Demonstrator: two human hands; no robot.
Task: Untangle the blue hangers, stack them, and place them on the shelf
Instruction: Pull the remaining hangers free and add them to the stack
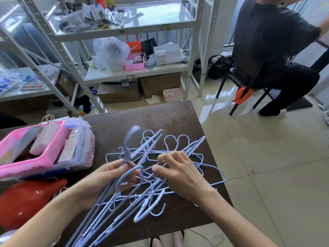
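Note:
A tangle of several light blue wire hangers (pixel 179 148) lies on the dark brown table (pixel 160 118). My left hand (pixel 105 177) grips a bunch of hangers near their necks; their hooks stick up blurred above the fingers and their bodies run down toward the bottom left. My right hand (pixel 179 172) is over the middle of the pile, its fingers curled and pinching hanger wires. The white metal shelf (pixel 138 72) stands beyond the far edge of the table.
A pink basket (pixel 44 157) sits on clear plastic boxes at the table's left. A red plastic object (pixel 26 198) lies at the near left. A person sits on a chair (pixel 236 81) at the right back. Cardboard boxes (pixel 119 93) stand under the shelf.

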